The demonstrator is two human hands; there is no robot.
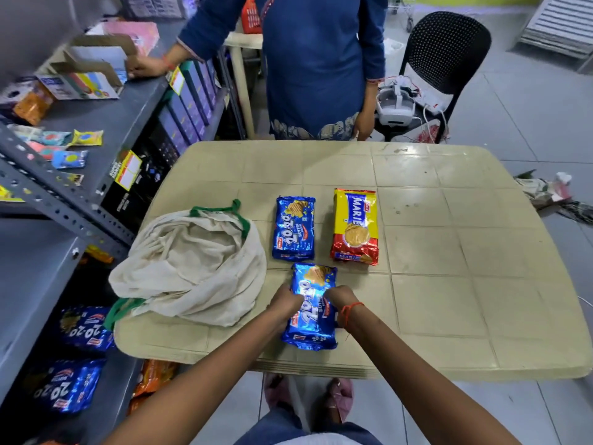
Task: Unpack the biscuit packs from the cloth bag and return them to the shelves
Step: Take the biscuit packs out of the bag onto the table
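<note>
Both hands hold one blue biscuit pack (313, 311) near the close edge of the table (449, 284). The left hand (285, 303) grips its left side and the right hand (341, 300) grips its right side, fingers curled on it and partly hiding the print. Farther off lie another blue pack (294, 228) and, to its right, a yellow and red pack (355, 227). The cloth bag (192, 268) slumps on the left; its inside cannot be seen. More blue packs (85, 329) sit on the shelves (38, 271), low on the left, in shadow.

Blue biscuit pack (313, 319) lay gripped between both hands. Second blue pack (294, 227) and yellow-red pack (355, 226) lay flat just beyond them. Slumped cloth bag (192, 268) sat left of left hand (285, 301).
</note>
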